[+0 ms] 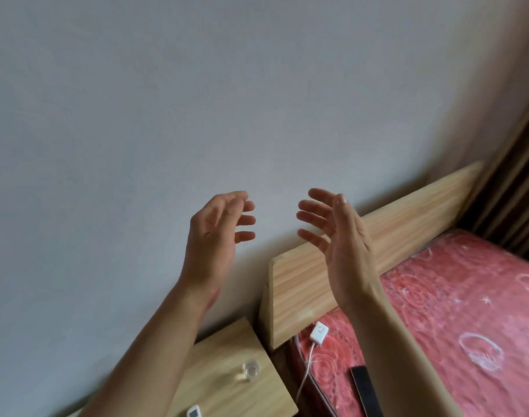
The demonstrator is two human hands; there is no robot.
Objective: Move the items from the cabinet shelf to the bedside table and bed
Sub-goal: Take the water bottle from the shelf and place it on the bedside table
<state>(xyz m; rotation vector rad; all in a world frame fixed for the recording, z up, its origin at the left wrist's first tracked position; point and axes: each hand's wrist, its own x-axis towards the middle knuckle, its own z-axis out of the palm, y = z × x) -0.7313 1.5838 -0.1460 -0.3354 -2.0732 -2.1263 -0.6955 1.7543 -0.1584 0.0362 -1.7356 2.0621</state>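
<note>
Seen from head height, looking down at two bare forearms raised before a plain pale wall (137,100). Left hand (216,227) and right hand (338,233) held up apart, palms turned toward each other, fingers (245,219) spread and loosely curled, released, grasping nothing. Below the left forearm, a light wooden bedside table (224,350), carrying a small clear glass (251,370) standing upright near its middle and a small white device (193,412) cut off at the bottom edge, too little shown to identify. Just right of the table, a pale wooden headboard (302,284) running along the wall. Beyond it, a bed (452,311) covered in a pink-red patterned cloth. Lying on the bed near the headboard, a white power adapter (319,332) with its white cable (305,368) trailing toward the table. Close beside it on the bed, a flat dark rectangular object (365,389), partly hidden by the right forearm. At far right, brown striped curtains (509,182).
</note>
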